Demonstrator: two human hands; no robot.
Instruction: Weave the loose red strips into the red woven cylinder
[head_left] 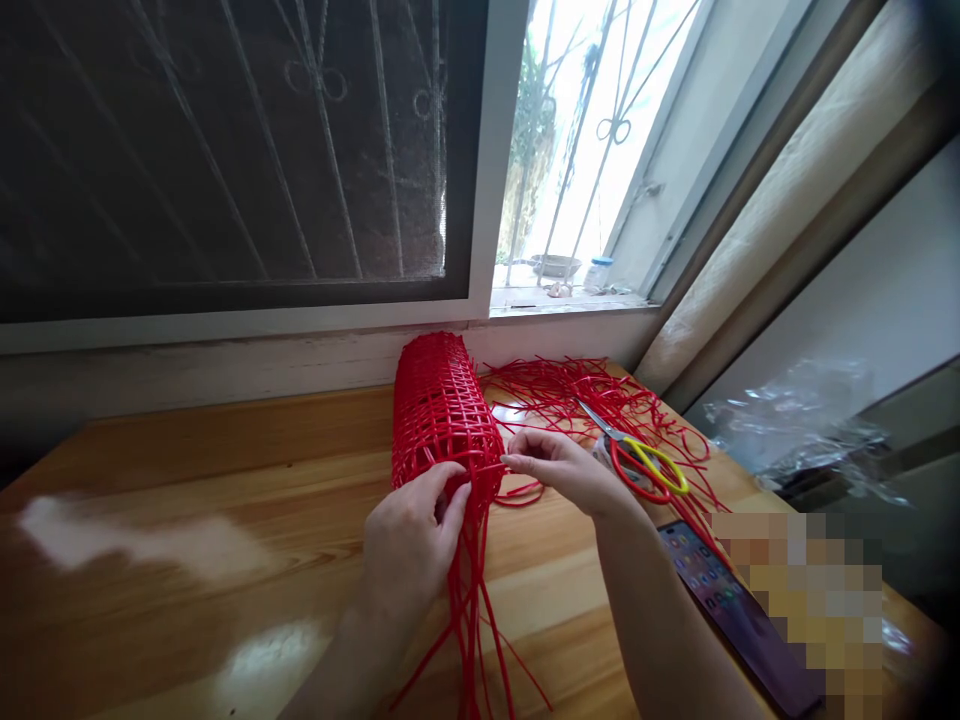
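Observation:
A red woven basket [444, 395] of plastic strands lies on its side on the wooden table, its near end toward me. Loose red strands [471, 610] trail from that end over the tabletop. With thumb and fingers, my left hand [416, 515] pinches the woven edge at the near end. My right hand [566, 470] is at the basket's right side, thumb and forefinger closed on a red strand that runs to the weave. The fingertips partly hide the strand's end.
Scissors [645, 465] with red and yellow handles rest right of my right hand. Behind them spreads a heap of red strands [592, 380]. A phone [739, 610] lies at the right on the table [187, 480]. Clear plastic wrap [810, 430] is beyond the right edge, a window behind.

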